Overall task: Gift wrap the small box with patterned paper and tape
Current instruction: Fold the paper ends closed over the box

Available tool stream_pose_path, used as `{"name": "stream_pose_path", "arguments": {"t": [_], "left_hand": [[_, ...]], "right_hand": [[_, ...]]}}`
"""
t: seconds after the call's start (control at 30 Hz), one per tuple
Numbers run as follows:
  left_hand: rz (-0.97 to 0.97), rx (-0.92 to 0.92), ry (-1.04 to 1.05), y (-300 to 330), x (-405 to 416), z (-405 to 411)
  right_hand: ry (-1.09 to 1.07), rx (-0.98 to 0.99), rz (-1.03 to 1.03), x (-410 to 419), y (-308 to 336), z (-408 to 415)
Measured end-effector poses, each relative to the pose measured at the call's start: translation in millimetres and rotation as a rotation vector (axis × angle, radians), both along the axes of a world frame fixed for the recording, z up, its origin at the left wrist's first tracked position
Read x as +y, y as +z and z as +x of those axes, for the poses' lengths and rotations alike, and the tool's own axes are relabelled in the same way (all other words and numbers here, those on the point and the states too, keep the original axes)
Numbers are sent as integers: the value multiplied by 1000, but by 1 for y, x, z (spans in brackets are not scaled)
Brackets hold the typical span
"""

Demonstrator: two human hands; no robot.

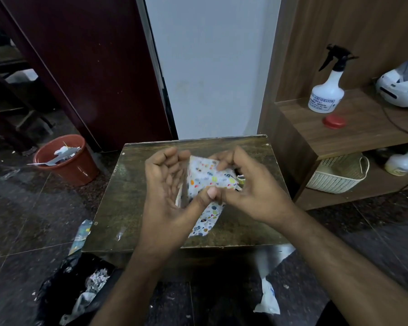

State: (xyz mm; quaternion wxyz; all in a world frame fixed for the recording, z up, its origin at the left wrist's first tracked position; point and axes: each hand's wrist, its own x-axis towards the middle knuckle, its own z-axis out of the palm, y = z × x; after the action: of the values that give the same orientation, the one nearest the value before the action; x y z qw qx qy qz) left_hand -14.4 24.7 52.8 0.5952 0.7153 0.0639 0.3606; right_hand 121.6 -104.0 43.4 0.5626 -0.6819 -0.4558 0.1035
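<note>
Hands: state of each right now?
Left hand: fingers curled, thumb pressing the wrapped box.
Right hand: pinching the box's paper.

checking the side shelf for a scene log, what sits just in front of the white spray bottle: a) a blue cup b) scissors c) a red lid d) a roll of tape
c, a flat round red lid lies on the wooden shelf just in front of the white spray bottle, apart from it.
</note>
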Motion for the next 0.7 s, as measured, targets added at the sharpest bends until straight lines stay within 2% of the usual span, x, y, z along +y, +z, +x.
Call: {"name": "stream_pose_path", "arguments": {"t": [0.13, 0.2, 0.27, 0.33, 0.43, 0.57, 0.63, 0.7], "left_hand": [[60, 0, -11, 3, -6, -3], [177, 26, 2, 0, -8, -4], [295, 91, 34, -7, -8, -1], [315, 178, 80, -14, -9, 2], [97, 262, 51, -18, -12, 7], [-256, 335, 77, -8, -11, 10], [-491, 376, 54, -3, -11, 9], [-594, 409, -10, 0, -7, 6]], "right_hand": [[-229, 154, 144, 8, -5, 9], [-318, 190, 168, 12, -8, 13], [-382, 146, 154, 15, -9, 12], [-440, 48, 166, 17, -7, 8], [-474, -63, 176, 19, -3, 2], [-341, -213, 160, 23, -7, -1], [-263, -413, 112, 23, -8, -2], [-191, -653, 37, 24, -9, -4]]}}
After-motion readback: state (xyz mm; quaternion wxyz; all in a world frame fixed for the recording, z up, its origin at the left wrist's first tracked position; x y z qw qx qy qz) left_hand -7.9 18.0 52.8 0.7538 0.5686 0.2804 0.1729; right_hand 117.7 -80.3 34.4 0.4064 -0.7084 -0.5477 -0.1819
